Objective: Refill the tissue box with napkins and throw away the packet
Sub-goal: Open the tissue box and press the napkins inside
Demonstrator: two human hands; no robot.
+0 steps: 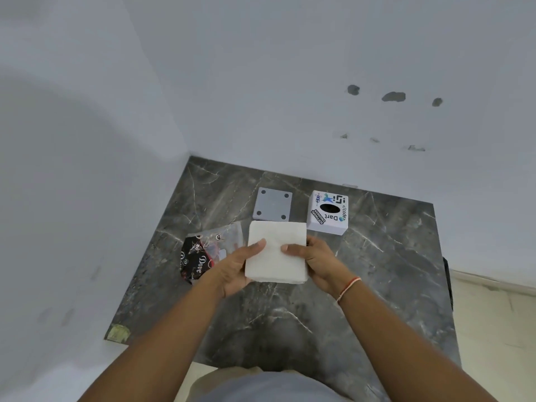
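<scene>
Head view, looking down on a dark marble table (377,285) set into the corner of two pale walls. Both hands grasp a white stack of napkins (277,252) just above the table's middle: the left hand (235,271) clasps the stack's left edge, thumb lying across the top face, fingers tucked underneath; the right hand (316,262) clasps the right edge in the same manner, thumb on top. A red-and-white thread bracelet (348,288) circles the right wrist. The empty packet (203,253), partly clear plastic with a black printed panel, lies crumpled on the table just left of the stack, partly hidden behind the left hand. Beyond the stack, toward the wall, a grey square plate (272,208) with four dark round pads at its corners lies flat. To the plate's right stands the white tissue box (327,212), sticker-covered, its dark oval opening facing up. Plate and box stand apart, neither touching the napkins.
</scene>
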